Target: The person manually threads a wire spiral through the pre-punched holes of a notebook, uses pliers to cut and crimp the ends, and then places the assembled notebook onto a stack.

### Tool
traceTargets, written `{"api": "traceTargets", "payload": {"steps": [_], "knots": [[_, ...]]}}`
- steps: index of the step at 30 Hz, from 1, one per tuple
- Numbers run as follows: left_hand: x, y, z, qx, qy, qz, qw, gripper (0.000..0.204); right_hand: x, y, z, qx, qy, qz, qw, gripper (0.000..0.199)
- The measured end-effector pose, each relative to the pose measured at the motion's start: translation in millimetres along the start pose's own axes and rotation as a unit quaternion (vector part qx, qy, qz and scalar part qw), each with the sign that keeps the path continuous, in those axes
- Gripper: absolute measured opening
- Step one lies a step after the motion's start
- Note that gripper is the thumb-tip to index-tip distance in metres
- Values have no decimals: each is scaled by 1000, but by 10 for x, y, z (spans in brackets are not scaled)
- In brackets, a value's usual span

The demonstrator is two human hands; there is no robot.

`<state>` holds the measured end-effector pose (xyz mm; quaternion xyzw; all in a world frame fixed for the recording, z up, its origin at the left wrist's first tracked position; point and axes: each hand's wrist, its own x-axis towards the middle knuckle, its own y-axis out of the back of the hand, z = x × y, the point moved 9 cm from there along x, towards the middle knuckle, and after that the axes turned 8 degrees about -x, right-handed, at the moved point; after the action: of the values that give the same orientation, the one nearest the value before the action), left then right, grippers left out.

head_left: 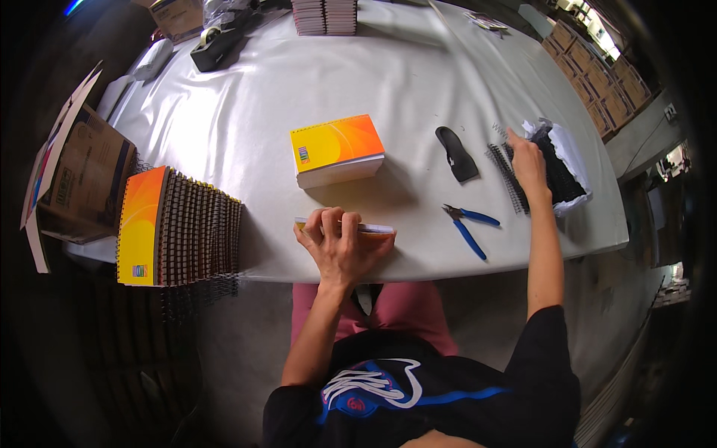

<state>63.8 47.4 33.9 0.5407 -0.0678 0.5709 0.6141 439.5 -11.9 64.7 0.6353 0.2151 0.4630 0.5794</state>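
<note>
Smooth, glossy white sheeting over the table (418, 82), creased lightly and catching the light. Near the front edge, a thin flat notebook (373, 228) with a pale cover and an orange strip along its near side, lying flat. Left hand (340, 243) spread over the left part of it, fingers (328, 220) curled down onto the cover and the far edge, thumb toward the right; pressing rather than lifting, palm open, nothing gripped inside it. Right end of the notebook sticking out bare beyond the thumb.

Right hand (529, 160) stretched far across to the right, fingertips among black wire spiral bindings (556, 168), springy coils heaped in crumpled white paper wrapping (575, 153). Whether those fingers have closed on a coil: cannot tell, the back of the hand hiding them. 1 loose coil (504, 175) lying just left of the heap, beside the wrist.

Between the 2 hands, pliers (467, 224) with blue rubbery handles and dark metal jaws, lying well apart from the notebook. Beyond them, a matte black curved plastic piece (455, 153).

Mid-table, a thick block of pages (337, 149) with a glossy orange-and-yellow cover and white page edges. At the left edge, a row of bound notebooks (179, 228) standing on end, dark spirals ribbed side by side, an orange cover facing out. Further left, brown corrugated cardboard boxes (82, 175).
</note>
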Motion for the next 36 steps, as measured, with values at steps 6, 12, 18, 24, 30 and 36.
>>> {"api": "traceTargets", "payload": {"steps": [6,12,18,24,30,36], "knots": [[-25,-17,-83,-7,35,11,999,59,-663,515,-1496,481,185,-101,851,29],[-45,-54,-96,-14,11,21,1000,58,-977,396,-1938,480,145,-66,862,15],[-12,-3,-69,10,4,32,999,60,-1033,437,-2037,476,171,-55,861,19],[-2,-23,-84,19,8,1,1000,61,-1054,307,-2003,585,163,-141,782,26],[24,-9,-71,23,13,-47,999,57,-1062,360,-2040,554,239,-176,778,27],[-38,32,-121,-34,11,-21,999,54,-1187,293,-2016,541,35,-366,756,33]]}}
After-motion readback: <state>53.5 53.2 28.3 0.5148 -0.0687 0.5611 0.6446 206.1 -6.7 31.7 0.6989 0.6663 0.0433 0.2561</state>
